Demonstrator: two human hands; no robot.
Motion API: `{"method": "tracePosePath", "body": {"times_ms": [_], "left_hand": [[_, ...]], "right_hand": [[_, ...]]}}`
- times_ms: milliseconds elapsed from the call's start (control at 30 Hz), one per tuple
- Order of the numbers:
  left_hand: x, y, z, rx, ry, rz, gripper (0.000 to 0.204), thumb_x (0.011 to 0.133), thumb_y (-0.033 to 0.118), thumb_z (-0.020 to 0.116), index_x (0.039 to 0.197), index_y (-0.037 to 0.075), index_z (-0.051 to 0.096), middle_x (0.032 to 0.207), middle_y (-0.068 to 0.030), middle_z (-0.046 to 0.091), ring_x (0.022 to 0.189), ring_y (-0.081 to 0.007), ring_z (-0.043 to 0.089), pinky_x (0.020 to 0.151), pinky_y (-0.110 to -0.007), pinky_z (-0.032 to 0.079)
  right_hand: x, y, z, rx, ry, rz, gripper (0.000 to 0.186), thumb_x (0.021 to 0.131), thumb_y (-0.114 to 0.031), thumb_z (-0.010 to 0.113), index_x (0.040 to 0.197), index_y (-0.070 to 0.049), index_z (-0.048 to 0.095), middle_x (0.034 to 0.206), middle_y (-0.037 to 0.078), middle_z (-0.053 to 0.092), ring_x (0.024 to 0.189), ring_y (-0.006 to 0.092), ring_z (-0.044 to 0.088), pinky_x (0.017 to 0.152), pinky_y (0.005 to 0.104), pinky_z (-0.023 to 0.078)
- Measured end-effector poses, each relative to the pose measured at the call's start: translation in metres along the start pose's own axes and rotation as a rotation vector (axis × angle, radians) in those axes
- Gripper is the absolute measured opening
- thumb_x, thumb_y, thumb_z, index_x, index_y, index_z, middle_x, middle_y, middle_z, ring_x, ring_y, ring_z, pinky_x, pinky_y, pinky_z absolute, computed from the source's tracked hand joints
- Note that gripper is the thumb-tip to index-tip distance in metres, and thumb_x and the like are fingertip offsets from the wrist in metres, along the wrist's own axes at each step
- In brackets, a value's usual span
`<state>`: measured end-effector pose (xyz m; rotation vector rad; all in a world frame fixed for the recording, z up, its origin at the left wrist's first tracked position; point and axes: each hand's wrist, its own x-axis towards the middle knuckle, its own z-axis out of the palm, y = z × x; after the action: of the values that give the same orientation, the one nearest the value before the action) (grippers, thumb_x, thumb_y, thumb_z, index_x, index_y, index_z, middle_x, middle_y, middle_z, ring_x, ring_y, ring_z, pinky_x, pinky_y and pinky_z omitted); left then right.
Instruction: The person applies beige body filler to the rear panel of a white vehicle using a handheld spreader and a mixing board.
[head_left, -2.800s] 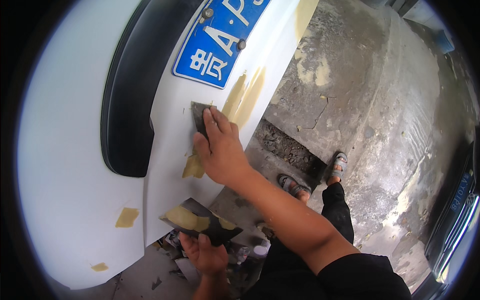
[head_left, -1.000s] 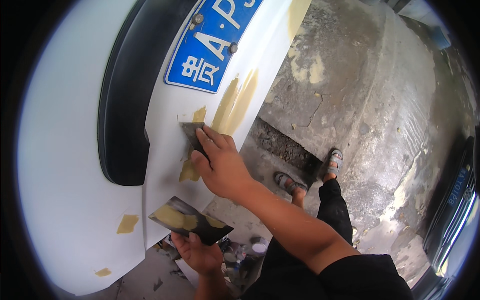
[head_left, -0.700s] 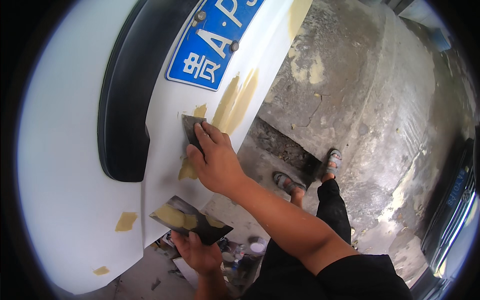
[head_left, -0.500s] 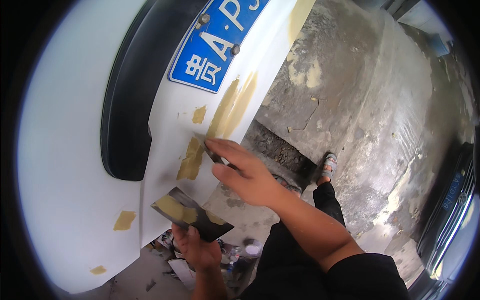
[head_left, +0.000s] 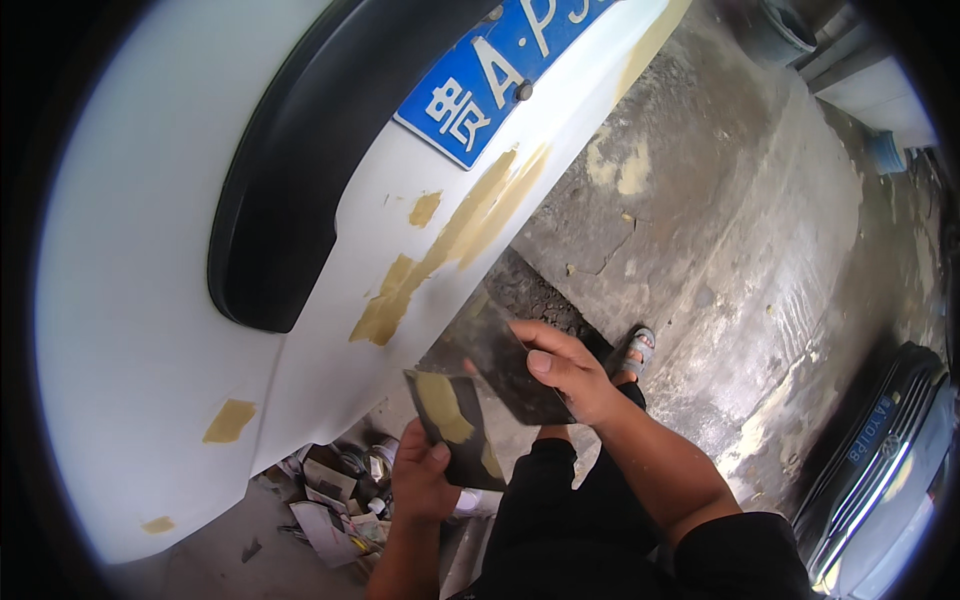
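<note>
My left hand (head_left: 420, 475) pinches a dark flat putty plate (head_left: 470, 462), which carries a thick smear of tan putty (head_left: 442, 405). In my right hand (head_left: 572, 372), between thumb and fingers, is a broad dark putty spreader (head_left: 515, 380). It is held off the car, close to the plate; I cannot tell whether they touch. Beyond both hands is the white rear panel (head_left: 320, 385) of a vehicle. On it are a long tan putty streak (head_left: 455, 240) running down into a wider patch, a small square patch (head_left: 425, 209), and a patch (head_left: 230, 421) lower left.
A blue number plate (head_left: 470, 105) and black trim (head_left: 270, 220) are on the panel. Cans and scraps (head_left: 335, 500) lie jumbled under its lower corner. A broken-edged hollow (head_left: 540, 290) cuts into the concrete floor (head_left: 720, 220). Another car's front (head_left: 880, 440) stands at the right.
My right hand has drawn the spreader off the panel, down and to the right, toward the plate. My left hand has shifted slightly right, tilting the plate. The view has turned a little.
</note>
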<state>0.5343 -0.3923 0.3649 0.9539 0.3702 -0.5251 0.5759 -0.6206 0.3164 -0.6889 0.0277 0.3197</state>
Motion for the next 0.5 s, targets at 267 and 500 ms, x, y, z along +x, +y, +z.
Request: {"method": "tracePosePath", "body": {"times_ms": [267,500], "left_hand": [[-0.005,-0.004,0.001,-0.019,-0.092,-0.125,0.045,0.087,0.009,0.062,0.127,-0.008,0.048,0.118,-0.0155,0.061,0.105,-0.0246,0.062,0.09,-0.037,0.052],[-0.019,-0.002,-0.024,0.075,-0.052,-0.103,0.044,0.087,0.009,0.062,0.125,-0.008,0.048,0.113,-0.016,0.062,0.1,-0.0247,0.064,0.087,-0.037,0.053]], "right_hand": [[0.032,0.026,0.006,-0.254,0.089,0.037,0.059,0.099,-0.035,0.048,0.145,-0.001,0.036,0.107,0.01,0.063,0.092,0.0206,0.061,0.086,0.0347,0.047],[0.104,0.004,0.008,-1.602,0.279,0.121,0.084,0.086,-0.018,0.053,0.151,0.0,0.004,0.092,0.022,0.066,0.076,0.0392,0.064,0.068,0.0463,0.051]]}}
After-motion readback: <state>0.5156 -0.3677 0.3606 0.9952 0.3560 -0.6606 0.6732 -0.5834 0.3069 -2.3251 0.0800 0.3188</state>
